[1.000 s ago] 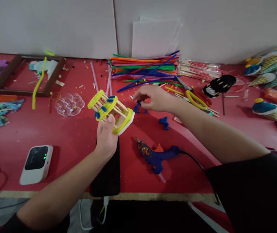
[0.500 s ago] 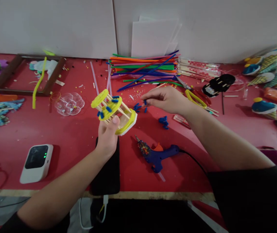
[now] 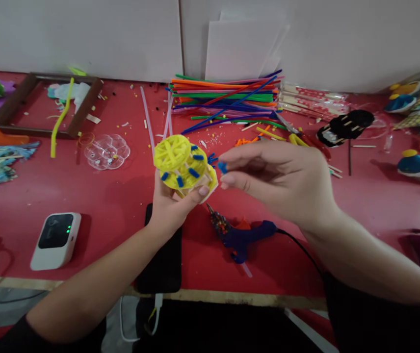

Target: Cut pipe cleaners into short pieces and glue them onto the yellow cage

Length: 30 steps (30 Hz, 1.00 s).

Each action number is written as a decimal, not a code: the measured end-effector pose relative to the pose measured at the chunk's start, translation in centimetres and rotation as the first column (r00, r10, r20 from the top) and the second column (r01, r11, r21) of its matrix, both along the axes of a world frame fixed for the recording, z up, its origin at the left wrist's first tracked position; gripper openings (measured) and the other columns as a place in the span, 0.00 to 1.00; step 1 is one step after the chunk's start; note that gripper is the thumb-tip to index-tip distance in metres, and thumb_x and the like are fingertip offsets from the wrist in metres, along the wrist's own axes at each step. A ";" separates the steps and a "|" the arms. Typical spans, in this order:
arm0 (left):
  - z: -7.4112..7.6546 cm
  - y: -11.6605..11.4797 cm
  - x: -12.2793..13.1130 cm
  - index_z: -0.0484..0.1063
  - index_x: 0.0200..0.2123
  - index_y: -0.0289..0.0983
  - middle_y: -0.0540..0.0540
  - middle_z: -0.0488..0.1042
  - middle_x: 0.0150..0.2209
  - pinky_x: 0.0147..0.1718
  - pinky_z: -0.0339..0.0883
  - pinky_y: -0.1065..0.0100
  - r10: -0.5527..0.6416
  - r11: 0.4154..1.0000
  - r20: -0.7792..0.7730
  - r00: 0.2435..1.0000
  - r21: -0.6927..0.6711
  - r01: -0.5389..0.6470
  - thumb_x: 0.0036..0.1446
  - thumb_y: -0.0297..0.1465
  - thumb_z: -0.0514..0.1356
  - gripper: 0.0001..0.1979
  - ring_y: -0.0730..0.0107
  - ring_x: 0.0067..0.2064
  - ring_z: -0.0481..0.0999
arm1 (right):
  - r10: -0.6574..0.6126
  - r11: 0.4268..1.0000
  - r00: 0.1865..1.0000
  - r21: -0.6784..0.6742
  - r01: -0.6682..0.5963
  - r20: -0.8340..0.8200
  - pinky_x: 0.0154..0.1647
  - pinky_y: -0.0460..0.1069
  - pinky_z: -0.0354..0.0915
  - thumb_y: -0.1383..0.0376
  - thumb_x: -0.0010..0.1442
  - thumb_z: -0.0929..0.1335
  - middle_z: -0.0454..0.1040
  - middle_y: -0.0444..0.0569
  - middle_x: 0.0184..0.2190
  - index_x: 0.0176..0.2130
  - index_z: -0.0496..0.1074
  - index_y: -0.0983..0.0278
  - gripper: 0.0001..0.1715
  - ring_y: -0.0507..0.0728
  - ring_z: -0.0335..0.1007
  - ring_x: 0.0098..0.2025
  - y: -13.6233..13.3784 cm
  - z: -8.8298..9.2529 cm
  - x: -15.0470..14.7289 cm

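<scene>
My left hand [image 3: 175,203] is wrapped round a yellow tiered craft model [image 3: 180,159] made of pipe cleaner discs and wooden sticks. Several short blue pieces stand out around its middle disc, and its round top is tilted toward me. Just right of the model, my right hand [image 3: 276,176] pinches a short blue pipe cleaner piece [image 3: 222,167] between thumb and fingertips, apart from the model. More blue pieces [image 3: 212,159] lie on the table behind, partly hidden. A blue glue gun [image 3: 245,238] with a coloured, speckled nozzle lies below my hands.
Coloured pipe cleaners [image 3: 228,100] are heaped at the back of the red table [image 3: 114,196]. A black phone [image 3: 160,260] and a white device [image 3: 56,241] lie near the front edge. A brown frame [image 3: 11,105], clear plastic tray [image 3: 107,152] and black craft piece [image 3: 344,127] stand farther off.
My right hand has lifted a blue piece from the table and come nearer, beside the model. My left hand has turned the model so its top disc faces me more.
</scene>
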<state>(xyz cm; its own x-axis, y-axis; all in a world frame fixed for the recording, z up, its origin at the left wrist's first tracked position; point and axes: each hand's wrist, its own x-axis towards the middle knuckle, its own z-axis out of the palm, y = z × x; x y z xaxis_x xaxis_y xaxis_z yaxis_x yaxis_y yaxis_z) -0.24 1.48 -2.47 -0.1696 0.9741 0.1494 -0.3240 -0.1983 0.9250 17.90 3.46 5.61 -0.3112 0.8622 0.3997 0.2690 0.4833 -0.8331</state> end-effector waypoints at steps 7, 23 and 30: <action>0.5 -0.3 0.2 0.71 0.48 0.46 0.48 0.81 0.46 0.49 0.78 0.56 -0.034 0.999 -0.033 0.999 -0.040 0.033 0.41 0.31 0.79 0.31 0.57 0.49 0.83 | -0.056 0.998 0.998 0.023 0.055 0.038 0.37 0.51 0.80 0.67 0.61 0.75 0.83 0.42 0.36 0.39 0.82 0.55 0.06 0.54 0.80 0.35 -0.7 -0.8 -1.3; -0.7 0.2 -0.6 0.68 0.53 0.47 0.45 0.77 0.55 0.53 0.78 0.54 -0.049 0.998 -0.157 0.986 0.025 0.054 0.35 0.32 0.81 0.42 0.51 0.56 0.80 | -0.026 0.964 0.986 0.266 -0.019 0.164 0.34 0.45 0.73 0.72 0.61 0.74 0.83 0.40 0.31 0.37 0.81 0.58 0.09 0.49 0.77 0.31 -0.4 -1.0 -1.2; -0.2 0.1 -0.4 0.69 0.52 0.45 0.45 0.78 0.51 0.52 0.79 0.55 -0.058 0.998 -0.115 0.992 0.028 0.061 0.35 0.30 0.81 0.39 0.55 0.53 0.81 | -0.012 0.950 0.981 0.307 -0.049 0.194 0.37 0.45 0.75 0.71 0.63 0.72 0.83 0.43 0.34 0.39 0.81 0.58 0.09 0.50 0.78 0.35 -0.4 -1.5 -1.2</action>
